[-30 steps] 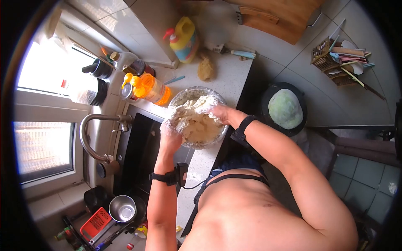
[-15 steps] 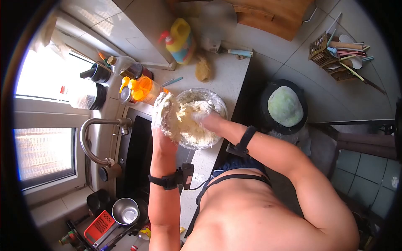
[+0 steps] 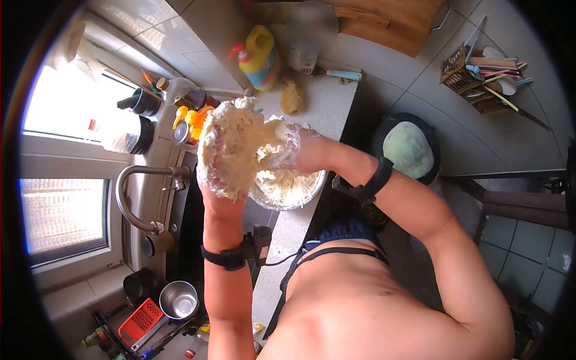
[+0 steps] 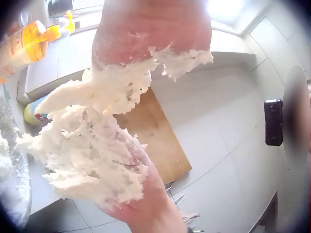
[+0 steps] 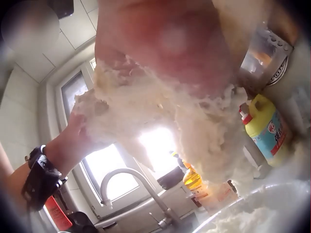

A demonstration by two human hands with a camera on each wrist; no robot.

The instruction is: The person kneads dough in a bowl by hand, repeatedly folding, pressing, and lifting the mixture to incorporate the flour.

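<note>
Held high above the round clear bowl near the speckled tabletop's front edge: a pale shaggy lump of sticky dough. Cupped from below in the left hand, grip full and smeared. Pressed from the side by the right hand, finger curl buried, impossible to tell. Ragged and stringy from the left wrist, against a wooden board. Backlit from the right wrist, above a curved metal tap.

Sticky dough cloaks the left hand and right hand — how their fingers lie cannot be told. It hides most of the orange bottle; the bowl is cut off by the left wrist view's edge
</note>
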